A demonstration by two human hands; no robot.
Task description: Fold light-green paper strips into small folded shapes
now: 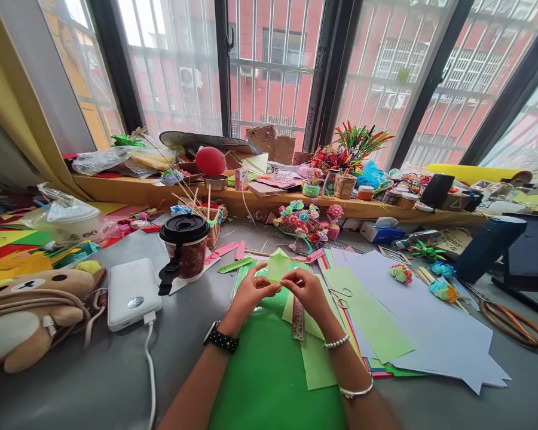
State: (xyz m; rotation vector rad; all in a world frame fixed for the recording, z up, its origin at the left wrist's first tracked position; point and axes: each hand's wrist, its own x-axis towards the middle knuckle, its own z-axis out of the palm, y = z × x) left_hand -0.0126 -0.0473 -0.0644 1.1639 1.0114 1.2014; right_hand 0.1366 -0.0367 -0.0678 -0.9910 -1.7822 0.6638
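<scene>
Both my hands pinch a small folded piece of light green paper (278,266) above the grey table. My left hand (250,291) grips its left lower edge, fingers closed; a black watch sits on that wrist. My right hand (308,289) pinches the right lower edge, with bead bracelets on the wrist. Under my hands lies a large bright green sheet (269,370), with a ruler (298,319) and light green sheets (367,310) beside it. Scissors (341,295) lie just right of my right hand.
A lidded coffee cup (185,245) and a white power bank (132,292) with cable sit to the left, next to a plush bear (27,310). A stack of white and coloured paper (425,322) spreads right. Paper flowers (302,221) and craft clutter fill the window ledge (269,200).
</scene>
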